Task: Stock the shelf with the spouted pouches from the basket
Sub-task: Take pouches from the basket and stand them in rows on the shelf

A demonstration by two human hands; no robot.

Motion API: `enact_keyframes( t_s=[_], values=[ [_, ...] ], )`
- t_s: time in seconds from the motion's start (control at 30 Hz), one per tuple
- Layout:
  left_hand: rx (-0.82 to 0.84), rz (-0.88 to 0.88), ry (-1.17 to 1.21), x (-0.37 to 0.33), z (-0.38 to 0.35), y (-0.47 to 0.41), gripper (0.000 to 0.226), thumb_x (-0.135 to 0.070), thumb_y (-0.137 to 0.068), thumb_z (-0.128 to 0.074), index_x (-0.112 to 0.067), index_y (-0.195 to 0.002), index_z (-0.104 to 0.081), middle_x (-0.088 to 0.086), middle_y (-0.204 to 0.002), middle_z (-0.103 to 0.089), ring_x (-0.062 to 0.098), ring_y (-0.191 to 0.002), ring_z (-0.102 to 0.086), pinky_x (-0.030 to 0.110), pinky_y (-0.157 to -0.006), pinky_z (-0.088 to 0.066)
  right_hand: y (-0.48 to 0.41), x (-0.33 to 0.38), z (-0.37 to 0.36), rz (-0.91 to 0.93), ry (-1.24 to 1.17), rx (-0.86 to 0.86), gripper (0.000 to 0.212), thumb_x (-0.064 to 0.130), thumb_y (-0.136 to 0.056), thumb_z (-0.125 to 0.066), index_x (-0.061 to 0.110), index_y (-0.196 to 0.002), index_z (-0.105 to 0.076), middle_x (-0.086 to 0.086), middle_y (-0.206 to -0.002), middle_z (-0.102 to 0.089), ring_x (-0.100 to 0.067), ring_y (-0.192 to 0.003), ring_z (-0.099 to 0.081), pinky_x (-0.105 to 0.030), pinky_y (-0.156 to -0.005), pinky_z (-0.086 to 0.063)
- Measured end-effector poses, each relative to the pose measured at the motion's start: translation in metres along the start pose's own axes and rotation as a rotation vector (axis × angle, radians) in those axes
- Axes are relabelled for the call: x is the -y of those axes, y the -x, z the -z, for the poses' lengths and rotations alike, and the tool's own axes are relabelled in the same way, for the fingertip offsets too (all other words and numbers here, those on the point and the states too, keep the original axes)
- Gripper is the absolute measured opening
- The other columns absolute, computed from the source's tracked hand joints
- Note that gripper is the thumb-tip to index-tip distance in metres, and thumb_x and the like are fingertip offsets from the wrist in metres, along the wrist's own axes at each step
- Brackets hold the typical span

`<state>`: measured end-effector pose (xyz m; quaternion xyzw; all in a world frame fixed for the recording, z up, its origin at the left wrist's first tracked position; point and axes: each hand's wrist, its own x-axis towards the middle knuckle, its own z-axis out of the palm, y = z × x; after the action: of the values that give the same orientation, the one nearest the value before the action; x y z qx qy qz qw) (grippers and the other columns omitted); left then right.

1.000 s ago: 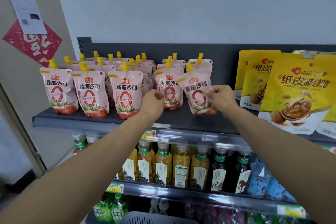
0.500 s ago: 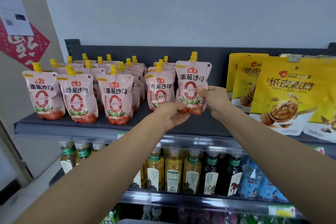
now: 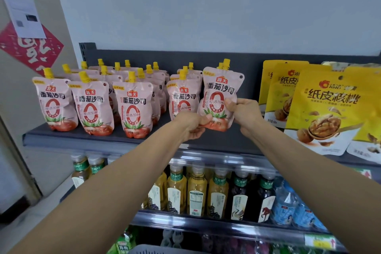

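Observation:
A pink spouted pouch (image 3: 219,97) with a yellow cap is held upright just above the dark top shelf (image 3: 82,136), at the right end of the pouch rows. My left hand (image 3: 190,125) pinches its bottom left corner. My right hand (image 3: 242,112) grips its right edge. Several more pink pouches (image 3: 132,107) stand in rows to the left on the same shelf. The basket (image 3: 156,249) shows only as a grey rim at the bottom edge.
Yellow walnut bags (image 3: 325,109) stand on the top shelf right of the held pouch. Drink bottles (image 3: 195,194) fill the shelf below. A red paper decoration (image 3: 31,49) and a white sheet hang on the left wall.
The pouch went from leaning on the shelf to upright and slightly lifted. My left hand moved from the neighbouring pouch to this pouch's bottom corner.

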<state>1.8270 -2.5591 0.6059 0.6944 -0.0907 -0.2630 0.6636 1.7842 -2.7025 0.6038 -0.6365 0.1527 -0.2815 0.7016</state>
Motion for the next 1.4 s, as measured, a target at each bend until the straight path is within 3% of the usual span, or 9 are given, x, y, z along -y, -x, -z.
enact_keyframes(
  t_s=[0.13,0.27,0.47,0.6,0.7,0.83,1.07,1.3,1.4],
  values=[
    [0.029,-0.085,-0.165,0.001,0.004,-0.002,0.017,-0.021,-0.083,-0.068,-0.014,-0.091,-0.054,0.002,-0.069,-0.056,0.010,-0.053,-0.049,0.015,-0.041,-0.046,-0.001,-0.003,0.003,-0.008,0.014,0.006,0.008,0.014,-0.087,-0.062,0.012,-0.081,-0.067,0.001,-0.080,-0.071,-0.013,-0.072,-0.069,-0.023,-0.049,-0.055],
    [-0.043,-0.221,-0.283,0.005,-0.002,-0.010,0.027,-0.023,-0.087,-0.062,-0.013,-0.067,-0.048,0.005,-0.065,-0.056,0.015,-0.050,-0.055,0.017,-0.038,-0.049,-0.007,-0.003,0.002,0.002,-0.006,-0.032,0.009,0.013,-0.087,-0.062,0.012,-0.079,-0.066,0.003,-0.077,-0.070,-0.012,-0.069,-0.068,-0.021,-0.046,-0.053],
    [-0.047,-0.162,-0.402,0.000,0.002,-0.022,0.029,-0.022,-0.083,-0.067,-0.003,-0.098,-0.052,0.013,-0.086,-0.064,0.017,-0.067,-0.062,0.022,-0.054,-0.054,-0.025,-0.009,0.006,0.019,0.059,-0.080,0.013,0.014,-0.088,-0.061,0.014,-0.076,-0.064,-0.001,-0.079,-0.068,-0.012,-0.068,-0.067,-0.026,-0.052,-0.053],
    [-0.099,-0.204,-0.464,-0.001,0.002,-0.031,0.017,-0.015,-0.084,-0.066,-0.007,-0.094,-0.054,0.010,-0.086,-0.061,0.014,-0.070,-0.058,0.019,-0.057,-0.051,-0.040,-0.025,0.007,-0.023,0.055,-0.101,0.009,0.014,-0.088,-0.061,0.011,-0.081,-0.065,-0.004,-0.086,-0.069,-0.014,-0.069,-0.067,-0.027,-0.053,-0.054],
    [-0.078,-0.213,-0.480,0.005,0.002,-0.036,0.017,-0.009,-0.085,-0.063,-0.004,-0.100,-0.057,0.007,-0.079,-0.058,0.013,-0.066,-0.054,0.019,-0.058,-0.049,-0.048,-0.041,0.010,-0.019,0.071,-0.086,0.008,0.012,-0.089,-0.060,0.010,-0.089,-0.067,-0.004,-0.088,-0.069,-0.010,-0.069,-0.067,-0.024,-0.053,-0.054],
    [-0.076,-0.211,-0.462,0.010,0.001,-0.041,0.017,-0.004,-0.086,-0.060,0.000,-0.103,-0.060,0.006,-0.074,-0.057,0.012,-0.063,-0.053,0.019,-0.059,-0.048,-0.058,-0.050,0.012,0.021,0.077,-0.070,0.014,0.012,-0.088,-0.060,0.018,-0.078,-0.068,-0.001,-0.083,-0.069,-0.005,-0.067,-0.067,-0.020,-0.052,-0.054],
    [-0.053,-0.226,-0.406,0.013,0.005,-0.044,0.011,-0.002,-0.086,-0.058,-0.004,-0.098,-0.060,0.006,-0.074,-0.059,0.013,-0.066,-0.058,0.018,-0.060,-0.051,-0.066,-0.057,0.013,0.026,0.088,-0.016,0.015,0.009,-0.089,-0.058,0.019,-0.082,-0.067,0.002,-0.085,-0.068,-0.004,-0.071,-0.066,-0.017,-0.052,-0.053],
    [-0.040,-0.216,-0.392,0.013,0.010,-0.041,0.009,-0.001,-0.086,-0.057,-0.006,-0.094,-0.059,0.006,-0.076,-0.059,0.014,-0.069,-0.059,0.020,-0.063,-0.052,-0.064,-0.054,0.020,-0.032,0.115,0.083,0.022,0.002,-0.085,-0.062,0.013,-0.104,-0.063,-0.003,-0.102,-0.067,-0.012,-0.084,-0.065,-0.025,-0.068,-0.053],
    [-0.039,-0.228,-0.384,0.010,0.014,-0.037,0.009,-0.001,-0.086,-0.057,-0.006,-0.093,-0.058,0.006,-0.077,-0.059,0.014,-0.069,-0.058,0.020,-0.063,-0.052,-0.060,-0.049,0.020,-0.006,0.157,0.032,0.030,0.004,-0.085,-0.062,0.008,-0.114,-0.059,-0.003,-0.109,-0.064,-0.010,-0.086,-0.062,-0.019,-0.066,-0.050]
  ],
)
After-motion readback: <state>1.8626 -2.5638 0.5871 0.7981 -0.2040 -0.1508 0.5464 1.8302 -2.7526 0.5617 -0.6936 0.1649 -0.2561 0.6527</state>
